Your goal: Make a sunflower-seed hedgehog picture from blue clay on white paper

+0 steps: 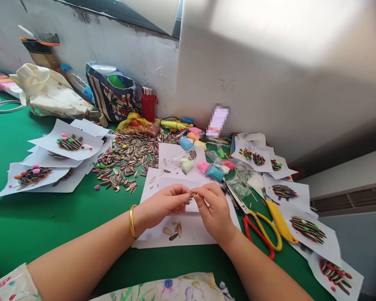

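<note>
Fingertips (186, 197) of left hand (164, 205) and right hand (215, 213) pinched together on what looks like a seed (192, 195), over white paper (199, 232); left's exact contact partly hidden. Judgement: pinch lightly by the edges, brace thumbs, stay low so drops land on paper.

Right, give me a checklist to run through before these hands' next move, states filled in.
1. Tiny dark-and-pale piece pinched between the bare left hand and bare right hand: ok.
2. That piece whole and undamaged: cannot tell, mostly covered.
3. White paper sheets beneath both hands: ok.
4. Nearest sheet free of loose tan and dark seeds: not ok, a few lie there.
5. Heap of striped black-and-white seeds on the green tabletop: ok.
6. Yellow looped scissor handle unheld: ok.
</note>
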### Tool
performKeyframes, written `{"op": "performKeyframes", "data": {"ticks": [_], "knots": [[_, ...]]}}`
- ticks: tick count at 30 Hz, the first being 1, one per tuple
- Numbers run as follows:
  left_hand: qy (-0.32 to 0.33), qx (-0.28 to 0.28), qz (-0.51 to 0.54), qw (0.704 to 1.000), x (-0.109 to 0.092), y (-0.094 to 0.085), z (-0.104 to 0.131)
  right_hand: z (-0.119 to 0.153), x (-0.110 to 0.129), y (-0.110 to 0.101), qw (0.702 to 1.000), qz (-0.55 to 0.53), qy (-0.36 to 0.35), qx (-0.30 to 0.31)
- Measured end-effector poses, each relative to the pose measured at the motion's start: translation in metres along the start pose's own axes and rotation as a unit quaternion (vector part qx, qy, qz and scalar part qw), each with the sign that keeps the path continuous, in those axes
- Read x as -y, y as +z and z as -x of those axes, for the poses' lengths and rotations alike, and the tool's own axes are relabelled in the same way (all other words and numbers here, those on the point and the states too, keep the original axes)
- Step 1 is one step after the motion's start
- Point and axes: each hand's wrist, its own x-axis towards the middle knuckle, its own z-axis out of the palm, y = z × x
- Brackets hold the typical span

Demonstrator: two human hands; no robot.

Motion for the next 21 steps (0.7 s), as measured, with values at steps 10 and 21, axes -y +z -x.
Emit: {"op": "performKeyframes", "data": {"ticks": [10, 21], "knots": [[0.030, -0.022, -0.145, 0.989, 0.001, -0.007, -0.005, -0.001, -0.004, 0.007, 0.999, -0.031, 0.009, 0.021], [0.058, -0.089, -0.192, 0.976, -0.010, -0.013, -0.004, -0.005, -0.008, 0.003, 0.999, -0.014, 0.003, 0.052]]}}
